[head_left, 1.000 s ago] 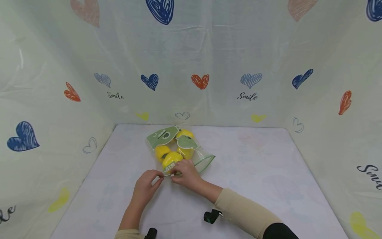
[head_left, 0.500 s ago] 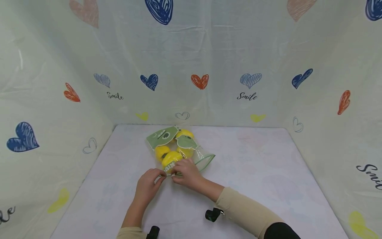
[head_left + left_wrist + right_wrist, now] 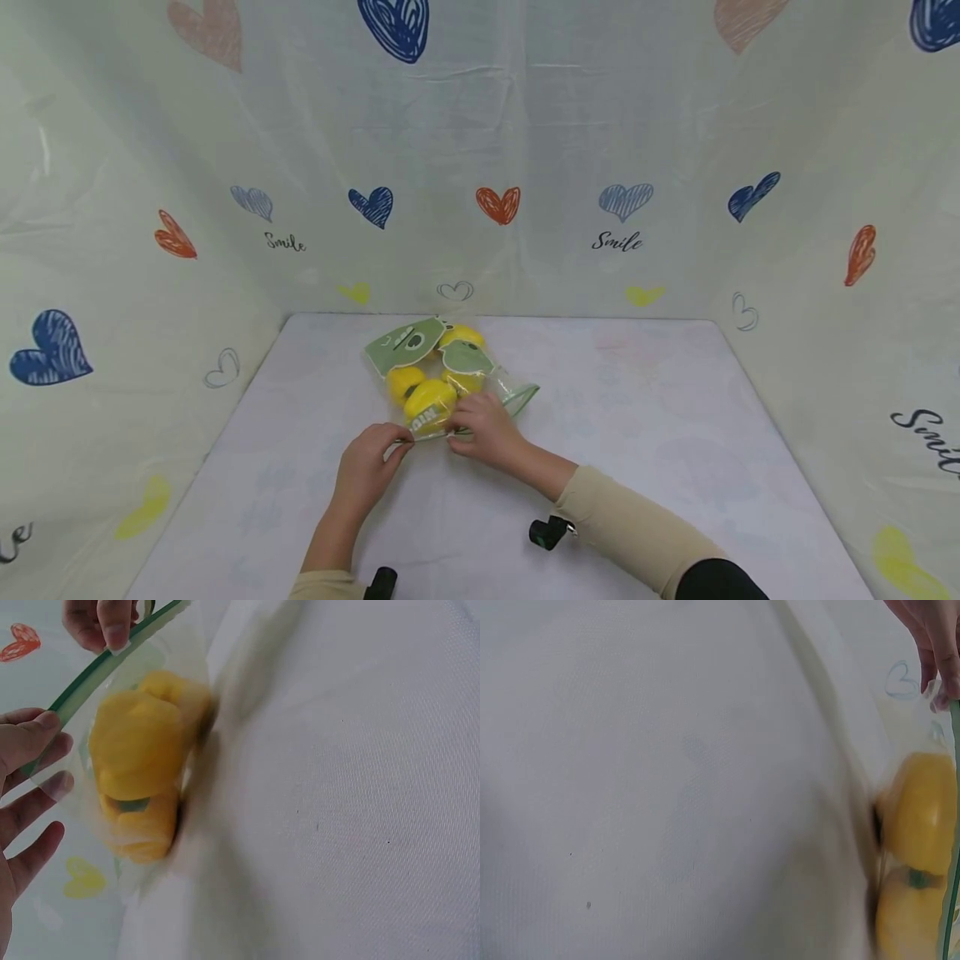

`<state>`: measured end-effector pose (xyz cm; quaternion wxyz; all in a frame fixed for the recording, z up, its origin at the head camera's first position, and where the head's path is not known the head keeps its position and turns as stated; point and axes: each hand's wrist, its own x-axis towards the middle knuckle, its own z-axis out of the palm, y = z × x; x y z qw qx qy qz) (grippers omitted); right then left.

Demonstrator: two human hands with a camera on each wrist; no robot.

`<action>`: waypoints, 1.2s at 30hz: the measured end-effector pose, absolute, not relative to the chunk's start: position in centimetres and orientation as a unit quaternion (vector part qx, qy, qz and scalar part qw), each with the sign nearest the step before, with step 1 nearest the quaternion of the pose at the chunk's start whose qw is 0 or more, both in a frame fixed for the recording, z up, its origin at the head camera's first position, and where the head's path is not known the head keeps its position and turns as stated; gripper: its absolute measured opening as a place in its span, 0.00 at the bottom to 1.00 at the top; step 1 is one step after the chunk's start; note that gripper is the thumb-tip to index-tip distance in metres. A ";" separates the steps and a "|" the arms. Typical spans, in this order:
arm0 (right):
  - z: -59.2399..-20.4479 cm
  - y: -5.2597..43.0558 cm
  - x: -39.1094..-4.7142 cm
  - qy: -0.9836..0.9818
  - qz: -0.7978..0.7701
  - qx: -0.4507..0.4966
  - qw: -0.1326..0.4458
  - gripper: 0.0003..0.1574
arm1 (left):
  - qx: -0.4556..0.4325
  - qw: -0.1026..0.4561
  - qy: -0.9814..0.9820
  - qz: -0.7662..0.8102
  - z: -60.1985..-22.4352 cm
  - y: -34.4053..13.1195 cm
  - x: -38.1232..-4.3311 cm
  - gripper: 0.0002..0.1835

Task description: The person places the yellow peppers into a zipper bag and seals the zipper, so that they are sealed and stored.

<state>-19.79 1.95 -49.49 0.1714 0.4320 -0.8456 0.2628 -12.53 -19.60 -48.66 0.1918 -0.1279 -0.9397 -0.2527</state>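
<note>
A clear zip bag with green printed shapes lies at the back of the white table. Several yellow lobed things that look like bell peppers are inside; one in the left wrist view shows lobes, with a patch of green below it. At the bag's near edge, my left hand pinches the left end of the green zip strip, other fingers spread. My right hand pinches the same strip farther right, its fingertips partly hidden in the head view.
White cloth covers the table under both arms. A pale curtain with printed hearts hangs behind and along both sides. Dark wrist cameras sit by the sleeves.
My right hand has slid to the right along the bag's near edge, widening the gap from my left hand, which stays nearly in place. The bag has barely moved.
</note>
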 end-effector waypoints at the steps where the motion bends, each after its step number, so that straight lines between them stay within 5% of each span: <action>1: -49.6 2.1 -19.9 -0.846 0.263 0.431 0.170 0.07 | -0.127 0.190 -0.940 -0.253 -48.7 -19.6 -12.5 0.15; 36: -51.0 7.3 -22.1 -0.856 0.312 0.388 0.141 0.06 | -0.099 0.172 -0.945 -0.259 -49.1 -20.2 -12.5 0.13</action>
